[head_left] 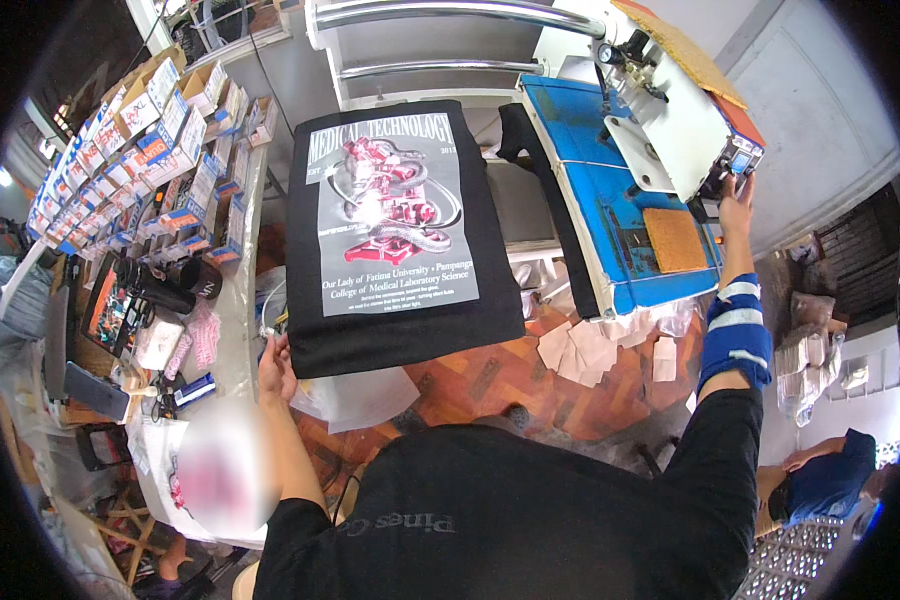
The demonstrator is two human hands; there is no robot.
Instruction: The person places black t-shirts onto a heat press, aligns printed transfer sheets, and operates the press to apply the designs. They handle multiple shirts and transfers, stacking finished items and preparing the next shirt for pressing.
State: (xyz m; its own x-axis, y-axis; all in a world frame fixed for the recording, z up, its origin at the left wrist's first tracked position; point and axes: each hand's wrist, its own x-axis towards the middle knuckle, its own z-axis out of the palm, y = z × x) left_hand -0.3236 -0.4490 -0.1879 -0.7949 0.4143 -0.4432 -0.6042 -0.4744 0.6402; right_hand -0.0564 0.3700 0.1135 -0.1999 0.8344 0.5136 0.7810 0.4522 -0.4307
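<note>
A black T-shirt (410, 335) lies stretched flat over a platen, with a large grey, white and red print (390, 205) of a microscope-like shape and coils on its front. Beside the shirt's lower left corner is my left hand (276, 370), fingers apart and raised near the hem; whether they touch the cloth I cannot tell. Far to the right, my right hand (737, 205) reaches up to the small control box (740, 160) of a heat press (660, 130). Its fingers are stretched out against the box's lower side, holding nothing.
A blue press bed (580, 180) with an orange pad (674, 240) stands right of the shirt. Stacked cardboard boxes (140, 150) and a cluttered table fill the left. Paper sheets (574, 352) lie on the tiled floor. Another person (830, 475) is at lower right.
</note>
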